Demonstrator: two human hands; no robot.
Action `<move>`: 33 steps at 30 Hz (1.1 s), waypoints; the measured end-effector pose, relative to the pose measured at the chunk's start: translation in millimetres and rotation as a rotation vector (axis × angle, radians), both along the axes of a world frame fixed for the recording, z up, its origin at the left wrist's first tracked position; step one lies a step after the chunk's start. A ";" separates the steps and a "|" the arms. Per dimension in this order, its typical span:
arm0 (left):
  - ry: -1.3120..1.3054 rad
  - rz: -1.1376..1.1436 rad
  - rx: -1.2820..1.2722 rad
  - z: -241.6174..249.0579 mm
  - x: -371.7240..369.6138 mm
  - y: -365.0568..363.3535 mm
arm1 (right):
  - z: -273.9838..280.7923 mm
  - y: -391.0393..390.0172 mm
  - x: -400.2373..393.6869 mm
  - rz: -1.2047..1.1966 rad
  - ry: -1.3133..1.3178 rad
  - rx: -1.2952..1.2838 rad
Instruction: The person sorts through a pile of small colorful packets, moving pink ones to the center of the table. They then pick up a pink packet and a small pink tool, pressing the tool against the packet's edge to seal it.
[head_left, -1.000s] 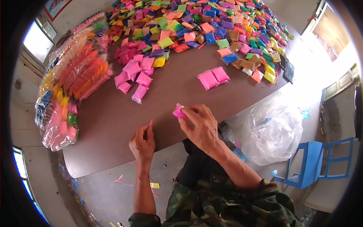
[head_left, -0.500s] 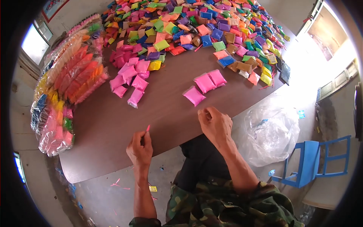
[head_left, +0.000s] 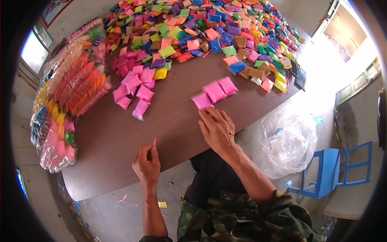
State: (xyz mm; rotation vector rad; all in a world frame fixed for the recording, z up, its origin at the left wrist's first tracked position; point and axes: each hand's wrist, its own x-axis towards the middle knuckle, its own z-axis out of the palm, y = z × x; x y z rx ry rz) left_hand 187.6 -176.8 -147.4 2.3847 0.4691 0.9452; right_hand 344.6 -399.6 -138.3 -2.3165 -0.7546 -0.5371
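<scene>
Near the table's front edge, my left hand is closed in a pinch on a small pink strip. My right hand reaches over the table with its fingers bent, the fingertips at the lower edge of a pink packet. Whether they grip it cannot be made out. Two more pink packets lie beside it in a row to the upper right. Left of the middle lies a group of several pink packets.
A large heap of coloured packets covers the back of the brown table. Clear bags of packets line the left side. Right of the table are a big clear plastic bag and a blue chair.
My right hand has moved up and left to the nearest pink packet, its fingers reaching forward. The pink packets sit closer together in a row. My left hand keeps its pinch.
</scene>
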 end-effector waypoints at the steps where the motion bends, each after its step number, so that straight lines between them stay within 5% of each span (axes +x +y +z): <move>1: 0.006 0.002 -0.007 -0.2 -0.1 0.0 | -0.4 1.1 1.2 -0.003 0.001 0.006; 19: 0.027 0.013 -0.033 0.3 -1.1 0.2 | -5.8 7.4 3.7 0.000 -0.020 0.092; 33: -0.013 0.039 -0.093 1.4 -5.2 1.1 | 1.5 52.2 -11.5 0.283 0.068 0.090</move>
